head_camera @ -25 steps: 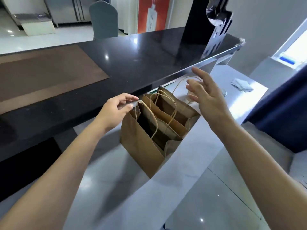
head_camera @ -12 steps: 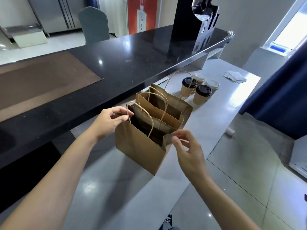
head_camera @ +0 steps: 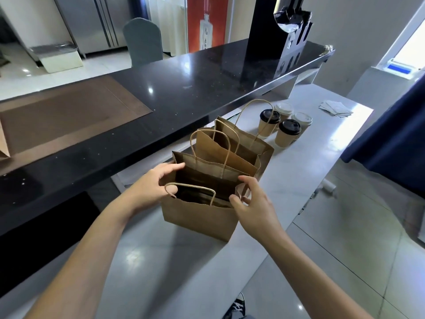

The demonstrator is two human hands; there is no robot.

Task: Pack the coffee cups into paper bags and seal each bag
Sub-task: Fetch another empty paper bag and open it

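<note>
Fingers of our left hand point(head_camera: 156, 185) pinch the near paper bag point(head_camera: 197, 217) at its left rim; our right hand point(head_camera: 255, 203) pinches its right rim; beyond the fingers, coffee cups point(head_camera: 285, 127) stand on the worktop point(head_camera: 326, 134)

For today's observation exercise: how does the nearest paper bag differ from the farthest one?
The nearest bag is held at its rim by the left hand and right hand; the farthest bag stands untouched. The nearest bag's front handle droops, while the farthest bag's handle stands upright. Both are brown paper, open-topped, upright on the counter.
</note>
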